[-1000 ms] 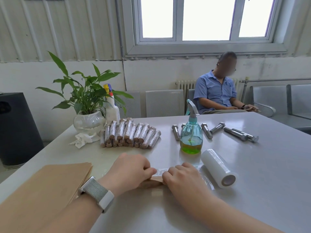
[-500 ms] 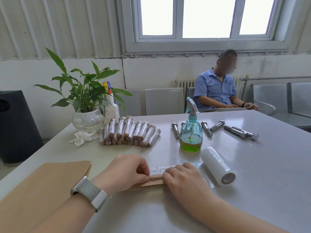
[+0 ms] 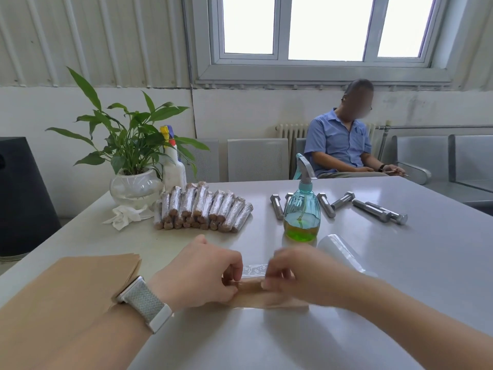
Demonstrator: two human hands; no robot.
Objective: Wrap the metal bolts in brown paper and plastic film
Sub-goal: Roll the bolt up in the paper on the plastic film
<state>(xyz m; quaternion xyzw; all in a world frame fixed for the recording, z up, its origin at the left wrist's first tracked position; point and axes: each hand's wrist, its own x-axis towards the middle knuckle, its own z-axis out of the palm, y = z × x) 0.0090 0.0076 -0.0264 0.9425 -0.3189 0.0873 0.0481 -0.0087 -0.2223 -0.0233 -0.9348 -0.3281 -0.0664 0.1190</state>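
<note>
**Rolling one more bolt in paper and film**

Both of my hands are curled down on one small roll. My left hand (image 3: 198,273) pinches the brown paper roll (image 3: 256,288) at its left end, and my right hand (image 3: 301,276) presses and pinches its right end (this hand is blurry, so I cannot tell just how the fingers lie). The roll lies flat on the table (image 3: 400,276), right under my fingers. A bit of clear plastic film (image 3: 254,270) peeks out just past my fingertips, between the two hands.

I think the bolt inside is heavy and hard, so it will not bend. The paper is stiff but creases fast. The film is thin, soft and sticky, and it can bunch up or tear. I think it is best to hold the roll near both ends and keep it tight.

Now I count. Past my left hand is one pile of wrapped bolts (image 3: 202,206), too many stacked up to count for sure. Past my right hand I see about six bare bolts (image 3: 372,209), one partly hidden behind the spray bottle (image 3: 302,209). One film roll (image 3: 338,251) lies just beside my right hand. One stack of brown paper sheets (image 3: 66,297) lies under my left arm.
</note>
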